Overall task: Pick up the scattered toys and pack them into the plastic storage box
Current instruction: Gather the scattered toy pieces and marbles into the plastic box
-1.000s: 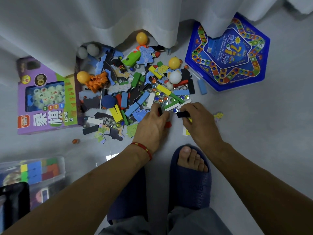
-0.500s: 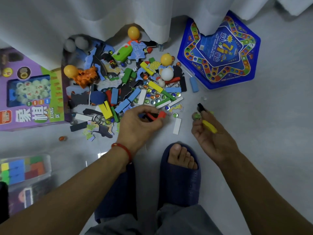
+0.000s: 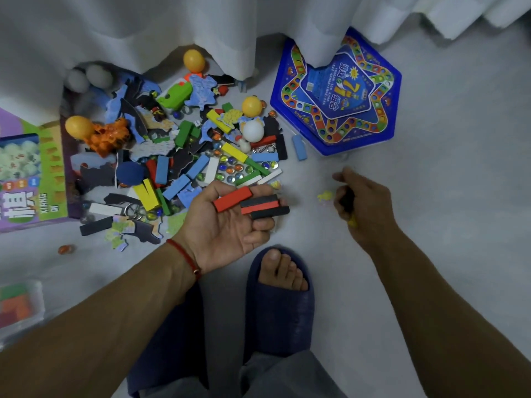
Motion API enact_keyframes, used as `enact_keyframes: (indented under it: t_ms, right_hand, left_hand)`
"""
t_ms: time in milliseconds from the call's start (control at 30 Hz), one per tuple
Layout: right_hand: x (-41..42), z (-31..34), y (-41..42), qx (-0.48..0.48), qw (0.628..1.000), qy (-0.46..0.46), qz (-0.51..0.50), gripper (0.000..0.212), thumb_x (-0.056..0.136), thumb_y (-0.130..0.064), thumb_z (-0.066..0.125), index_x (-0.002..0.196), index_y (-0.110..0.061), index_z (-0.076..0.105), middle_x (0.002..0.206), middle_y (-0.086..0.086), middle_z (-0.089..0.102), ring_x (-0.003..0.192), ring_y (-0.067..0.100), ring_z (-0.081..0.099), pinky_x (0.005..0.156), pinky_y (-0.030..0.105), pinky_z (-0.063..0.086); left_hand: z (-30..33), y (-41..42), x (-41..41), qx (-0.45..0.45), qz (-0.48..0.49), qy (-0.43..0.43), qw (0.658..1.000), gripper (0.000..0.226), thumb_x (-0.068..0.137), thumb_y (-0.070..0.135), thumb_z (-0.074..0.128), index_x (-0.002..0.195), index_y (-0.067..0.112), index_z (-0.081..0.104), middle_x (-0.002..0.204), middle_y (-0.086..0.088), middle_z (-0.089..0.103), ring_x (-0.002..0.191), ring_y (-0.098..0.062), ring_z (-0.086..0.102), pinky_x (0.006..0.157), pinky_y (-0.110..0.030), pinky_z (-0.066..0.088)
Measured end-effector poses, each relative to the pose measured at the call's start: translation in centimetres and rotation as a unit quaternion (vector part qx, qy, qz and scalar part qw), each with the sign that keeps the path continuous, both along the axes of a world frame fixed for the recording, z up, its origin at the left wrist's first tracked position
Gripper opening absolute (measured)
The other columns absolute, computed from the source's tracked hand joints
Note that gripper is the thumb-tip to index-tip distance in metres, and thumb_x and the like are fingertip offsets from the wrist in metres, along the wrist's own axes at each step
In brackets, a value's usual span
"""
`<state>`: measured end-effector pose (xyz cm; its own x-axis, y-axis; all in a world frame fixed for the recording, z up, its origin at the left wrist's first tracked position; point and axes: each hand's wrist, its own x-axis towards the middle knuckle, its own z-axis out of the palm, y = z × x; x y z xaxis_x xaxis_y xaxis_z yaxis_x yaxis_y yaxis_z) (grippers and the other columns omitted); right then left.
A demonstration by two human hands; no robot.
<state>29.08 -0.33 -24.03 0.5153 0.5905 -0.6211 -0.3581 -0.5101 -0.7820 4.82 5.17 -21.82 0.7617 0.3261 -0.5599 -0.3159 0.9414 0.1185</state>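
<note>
Grey floor [image 3: 431,225] seen from above, with a white curtain [image 3: 143,30] hanging along its far edge and draped over part of the toys. Blue star-patterned game box [image 3: 382,110] at upper right, its far corner under the curtain. Purple game box [image 3: 28,179] at the left edge, partly cut off. Clear plastic storage box [image 3: 20,305] at lower left, only a corner in view, with green and orange pieces inside; it lies well apart from both hands. Heap of scattered toys [image 3: 178,150] between the two game boxes: coloured wooden blocks, puzzle pieces, glass marbles, an orange dinosaur [image 3: 110,136], a green toy car [image 3: 175,94], yellow balls and one white ball [image 3: 253,130]. Navy slipper [image 3: 280,305] on a bare foot at centre bottom. Left hand [image 3: 227,222], palm up just at the near edge of the heap, fingers curled loosely under a small stack of blocks: a red block [image 3: 232,199] on top, beside red-and-black blocks [image 3: 264,207]. Right hand [image 3: 365,205], back upward, well right of the heap, fingers closed round a dark piece and a yellow piece, both mostly hidden. Small yellow scrap [image 3: 325,195] on the floor just left of the right hand. Single orange marble [image 3: 63,249] alone on the floor near the purple box
</note>
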Motion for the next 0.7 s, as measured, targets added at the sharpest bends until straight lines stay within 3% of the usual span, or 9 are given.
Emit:
enact_keyframes:
  t_ms: [33,100,167,233,400,533,700]
  right_hand:
    - [1.1,-0.5,0.7,-0.038,0.991,-0.124,0.023,0.027,0.097,-0.030,0.059,0.093,-0.007,0.072,0.064,0.008,0.059,0.047,0.017,0.053,0.041,0.026,0.042]
    - [3.1,-1.4,2.3,-0.107,0.935,-0.332,0.060,0.027,0.097,-0.032,0.058,0.104,-0.008,0.069,0.076,0.008,0.068,0.062,0.021,0.066,0.056,0.036,0.057]
    - [4.1,-1.9,4.0,-0.141,0.890,-0.420,0.102,0.026,0.097,-0.033,0.057,0.114,-0.012,0.059,0.101,0.009,0.069,0.088,0.028,0.069,0.076,0.045,0.059]
    - [4.1,-2.1,5.7,-0.168,0.882,-0.414,0.147,0.031,0.099,-0.030,0.055,0.124,-0.012,0.048,0.118,0.013,0.064,0.103,0.032,0.065,0.086,0.045,0.056]
    - [4.1,-2.9,7.2,-0.214,0.870,-0.409,0.171,0.036,0.102,-0.026,0.049,0.132,-0.007,0.041,0.129,0.018,0.058,0.116,0.035,0.059,0.093,0.044,0.051]
    - [4.2,-3.4,5.8,-0.222,0.842,-0.445,0.208,0.034,0.102,-0.020,0.046,0.129,0.001,0.046,0.124,0.022,0.060,0.114,0.038,0.059,0.093,0.045,0.049]
    - [3.8,-3.6,3.5,-0.149,0.865,-0.460,0.132,0.028,0.102,-0.029,0.049,0.114,-0.005,0.059,0.105,0.014,0.068,0.094,0.026,0.064,0.074,0.029,0.043]
  left_hand:
    - [0.1,0.1,0.2,0.003,-0.004,-0.005,1.000,0.055,0.091,0.036,0.026,0.094,0.006,0.073,0.112,-0.015,0.057,0.063,-0.018,0.047,0.050,-0.025,0.030]
    - [0.1,0.3,0.6,0.010,-0.010,-0.016,1.000,0.058,0.091,0.036,0.024,0.093,0.006,0.073,0.122,-0.018,0.059,0.063,-0.017,0.049,0.051,-0.025,0.031]
    - [0.1,0.5,0.7,0.003,-0.010,-0.028,1.000,0.052,0.088,0.035,0.029,0.096,0.006,0.072,0.139,-0.018,0.043,0.064,-0.018,0.050,0.052,-0.025,0.033]
    - [0.1,0.6,0.7,-0.008,-0.013,-0.037,0.999,0.044,0.085,0.034,0.035,0.098,0.007,0.068,0.143,-0.018,0.036,0.067,-0.020,0.052,0.055,-0.027,0.038]
    - [0.2,0.3,0.5,-0.011,-0.010,0.010,1.000,0.048,0.087,0.028,0.031,0.102,0.004,0.071,0.117,-0.024,0.063,0.077,-0.028,0.061,0.060,-0.029,0.053]
    - [-0.2,0.3,0.5,0.001,-0.013,0.070,0.997,0.051,0.088,0.023,0.034,0.121,0.001,0.066,0.114,-0.022,0.064,0.081,-0.030,0.062,0.063,-0.030,0.056]
    - [-0.5,0.2,0.6,0.018,-0.018,0.107,0.994,0.047,0.091,0.025,0.037,0.111,0.000,0.071,0.116,-0.023,0.066,0.090,-0.034,0.066,0.071,-0.034,0.059]
